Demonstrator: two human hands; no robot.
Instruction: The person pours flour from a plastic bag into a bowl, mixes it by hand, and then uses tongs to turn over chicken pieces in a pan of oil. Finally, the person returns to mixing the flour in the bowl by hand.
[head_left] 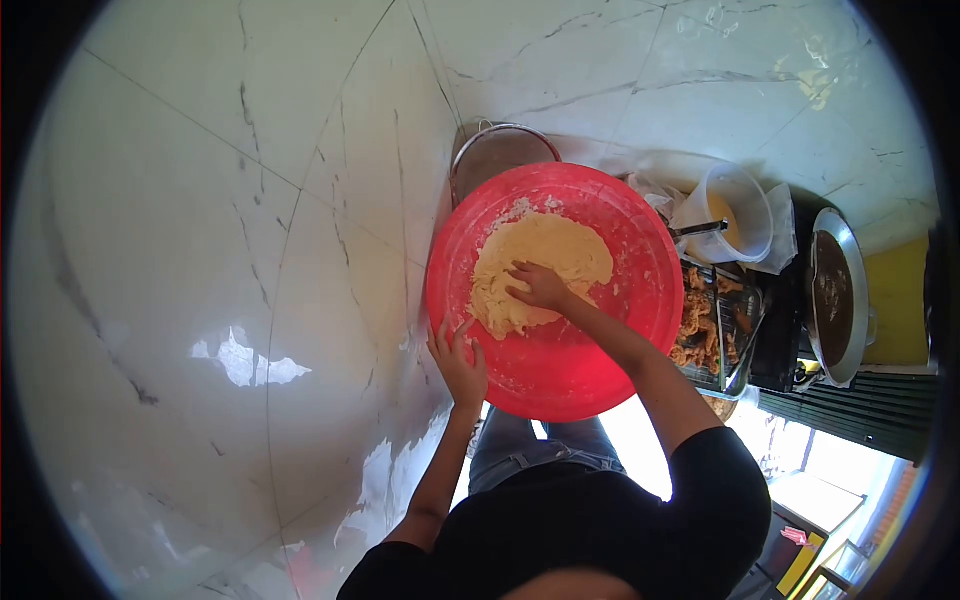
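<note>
A wide red basin point(560, 375) holds a large, flattened mass of pale yellow dough point(560, 245), with flour smears on the basin's floor and walls. My right hand point(540, 287) rests on the lower middle of the dough, its fingers apart and pointing left. At the basin's lower left rim is my left hand point(460, 365), fingers spread, touching the rim and holding nothing.
Behind the basin stands a round metal-rimmed container point(505, 145). To the right are a clear plastic tub point(738, 215), a tray of fried pieces point(708, 320) and a wide pan of dark liquid point(835, 300). Marbled tile walls point(300, 190) rise left and behind.
</note>
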